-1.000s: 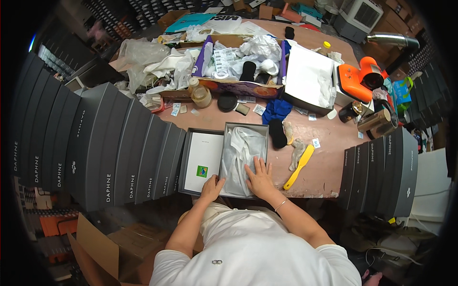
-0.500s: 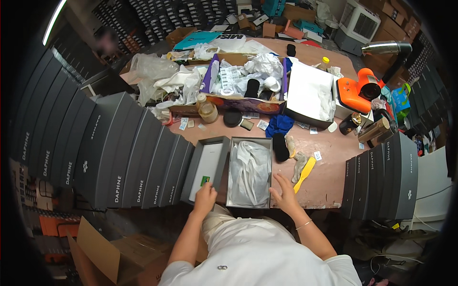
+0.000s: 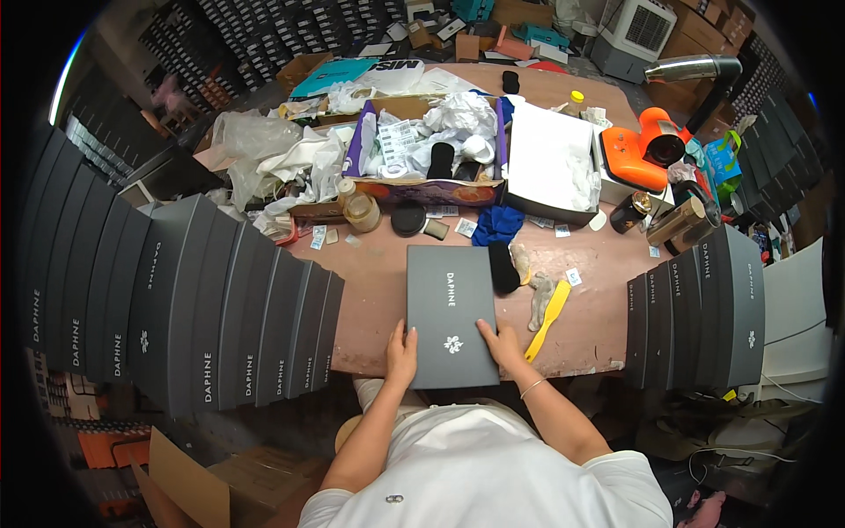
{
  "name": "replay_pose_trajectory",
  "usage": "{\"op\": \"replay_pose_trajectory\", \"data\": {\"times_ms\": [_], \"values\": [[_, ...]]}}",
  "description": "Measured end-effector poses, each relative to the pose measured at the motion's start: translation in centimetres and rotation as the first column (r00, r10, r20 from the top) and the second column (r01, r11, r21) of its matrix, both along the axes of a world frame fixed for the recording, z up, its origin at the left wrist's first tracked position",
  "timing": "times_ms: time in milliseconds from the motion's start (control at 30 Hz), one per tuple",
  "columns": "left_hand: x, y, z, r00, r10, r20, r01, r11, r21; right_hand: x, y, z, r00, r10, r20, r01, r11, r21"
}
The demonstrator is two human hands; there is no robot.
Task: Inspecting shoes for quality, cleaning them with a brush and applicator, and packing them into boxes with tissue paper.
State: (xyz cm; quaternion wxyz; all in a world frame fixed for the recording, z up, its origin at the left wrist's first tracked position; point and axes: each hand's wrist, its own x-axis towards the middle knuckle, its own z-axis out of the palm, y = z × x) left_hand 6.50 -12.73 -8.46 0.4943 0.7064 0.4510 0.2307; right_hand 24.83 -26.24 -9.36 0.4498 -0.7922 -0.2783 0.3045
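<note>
A dark grey shoebox (image 3: 451, 304) with its lid on lies at the table's front edge, straight in front of me. My left hand (image 3: 401, 355) holds its left side, fingers pressed along the wall. On the opposite side my right hand (image 3: 501, 344) grips the box, with the thumb over the lid's edge. The lid hides whatever is inside. Just right of the box are a black pad (image 3: 503, 267), a crumpled greyish cloth (image 3: 540, 302) and a yellow long-handled tool (image 3: 549, 320).
Rows of grey shoeboxes stand at the left (image 3: 180, 308) and right (image 3: 695, 317). Farther back are a purple carton (image 3: 356, 150) of crumpled paper, a white-lidded box (image 3: 550, 145), a jar (image 3: 361, 211), a blue cloth (image 3: 497, 226) and an orange tool (image 3: 635, 158). An open cardboard carton (image 3: 189, 475) sits lower left.
The lid, earlier beside the box at the left under my left hand, now covers the box and its white tissue. Both hands have closed onto the box's sides.
</note>
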Motion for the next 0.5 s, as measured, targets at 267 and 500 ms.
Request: {"op": "replay_pose_trajectory", "data": {"times_ms": [267, 500], "values": [[-4.4, -1.9, -3.0, 0.963, 0.246, 0.105, -0.2, 0.923, -0.327, -3.2, -2.6, -0.2, 0.995, -0.03, -0.1, 0.023, 0.997, -0.071], [-6.1, 0.2, -4.7, 0.964, 0.199, 0.176, -0.06, 0.808, -0.586, -3.1, -2.0, -0.6, 0.983, -0.108, -0.149, 0.103, 0.994, -0.04]]}}
